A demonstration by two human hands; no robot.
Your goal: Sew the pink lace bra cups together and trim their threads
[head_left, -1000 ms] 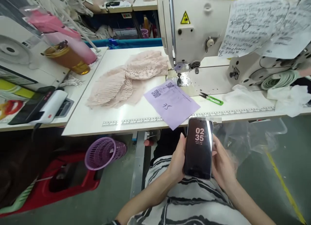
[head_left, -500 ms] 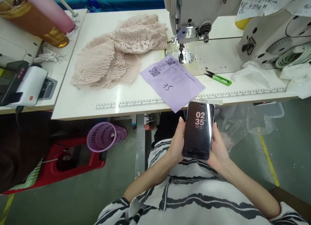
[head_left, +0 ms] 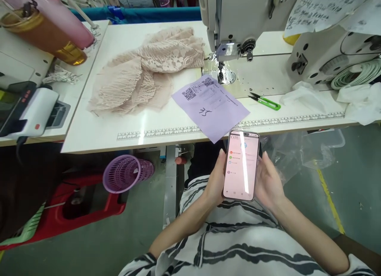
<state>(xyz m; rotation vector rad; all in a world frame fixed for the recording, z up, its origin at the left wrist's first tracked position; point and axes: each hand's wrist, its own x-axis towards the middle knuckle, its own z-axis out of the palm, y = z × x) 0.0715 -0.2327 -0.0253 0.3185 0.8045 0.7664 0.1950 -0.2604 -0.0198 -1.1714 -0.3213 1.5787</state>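
Observation:
A smartphone [head_left: 240, 165] with a lit pinkish screen and a list of small icons is held over my lap, just in front of the table edge. Along its left side, my left hand [head_left: 216, 176] is closed around it, thumb at the edge. My right hand [head_left: 270, 180] supports the other side, its thumb raised a little off the edge and its fingers partly hidden behind the phone. Beyond the phone lies a purple paper slip [head_left: 208, 105] with two QR codes and a handwritten 35, its near corner overhanging the table.
A sewing machine [head_left: 238, 22] stands at the back. Beige lace fabric [head_left: 143, 73] lies left of its needle, green thread snips [head_left: 264, 101] to the right. A printed ruler strip [head_left: 166, 132] runs along the table's front. Below are a purple basket [head_left: 120, 174] and a red stool [head_left: 98, 212].
The phone's screen has gone from a dark clock display to a bright pinkish page. My right thumb has moved slightly away from the phone's edge. The view has shifted a little.

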